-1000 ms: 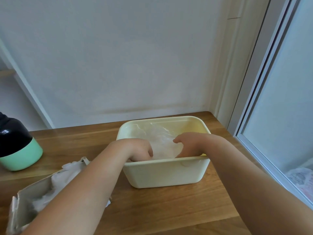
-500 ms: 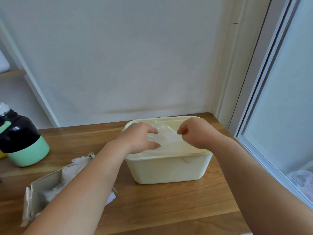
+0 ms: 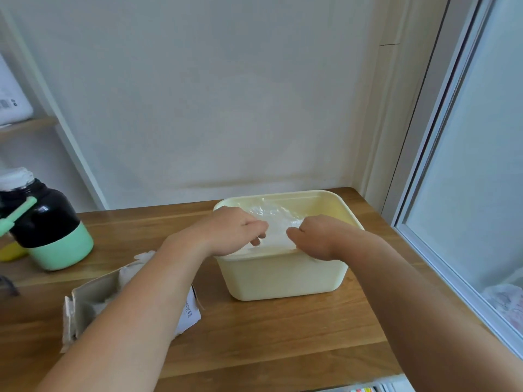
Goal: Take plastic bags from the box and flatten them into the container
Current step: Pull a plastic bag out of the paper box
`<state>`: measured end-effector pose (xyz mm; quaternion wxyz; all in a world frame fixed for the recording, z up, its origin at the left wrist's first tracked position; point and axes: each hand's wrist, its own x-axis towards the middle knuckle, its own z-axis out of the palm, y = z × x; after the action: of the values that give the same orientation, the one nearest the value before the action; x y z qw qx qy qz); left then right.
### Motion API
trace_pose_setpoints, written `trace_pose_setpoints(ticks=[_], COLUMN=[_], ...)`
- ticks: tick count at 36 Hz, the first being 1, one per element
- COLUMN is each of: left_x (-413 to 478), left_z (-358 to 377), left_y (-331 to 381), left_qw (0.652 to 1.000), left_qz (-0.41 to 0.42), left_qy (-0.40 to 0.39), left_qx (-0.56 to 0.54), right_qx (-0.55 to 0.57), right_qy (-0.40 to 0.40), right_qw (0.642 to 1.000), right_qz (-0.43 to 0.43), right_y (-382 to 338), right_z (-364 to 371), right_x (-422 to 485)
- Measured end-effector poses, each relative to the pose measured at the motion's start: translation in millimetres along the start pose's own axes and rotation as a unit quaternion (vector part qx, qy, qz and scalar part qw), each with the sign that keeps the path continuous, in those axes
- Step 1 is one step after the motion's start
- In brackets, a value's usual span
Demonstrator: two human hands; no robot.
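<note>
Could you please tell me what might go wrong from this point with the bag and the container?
1. The plastic bag, gripped by the left hand and right hand, looks crumpled and may spring back above the container rim.
2. The left forearm crosses above the open box; drawing back could knock it.

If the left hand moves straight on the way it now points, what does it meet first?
The clear crumpled plastic bag inside the pale yellow plastic container; the left hand seems to be touching it. Just beyond is the right hand, though depth is unclear.
</note>
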<state>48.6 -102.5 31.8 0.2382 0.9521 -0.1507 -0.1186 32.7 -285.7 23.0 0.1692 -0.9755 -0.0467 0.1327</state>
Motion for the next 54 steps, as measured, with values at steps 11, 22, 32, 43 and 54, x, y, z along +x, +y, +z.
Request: trace_pose_setpoints(ticks=[11,22,32,43,54], left_x=[-12,-10,-41,-66,-118], left_z=[16,22,36,41,7], left_y=[10,0,-30,-32,-80], left_qw=[0.961,0.985,0.965,0.957,0.935], left_qz=[0.024,0.006,0.082,0.065,-0.077], left_qy=[-0.084,-0.021,0.241,0.284,0.345], left_qx=[0.262,0.173,0.063,-0.002,0.002], right_qx=[-0.006,-0.061,-0.102,-0.012,0.176], right_qy=[0.13,0.075,0.181,0.331,0.289], right_qw=[0.99,0.994,0.978,0.94,0.927], right_qz=[-0.059,-0.048,-0.018,-0.075,-0.161], right_y=[-1,15,16,0,-78], right_z=[3,10,23,35,59], right_x=[-11,-22,-28,-54,-57])
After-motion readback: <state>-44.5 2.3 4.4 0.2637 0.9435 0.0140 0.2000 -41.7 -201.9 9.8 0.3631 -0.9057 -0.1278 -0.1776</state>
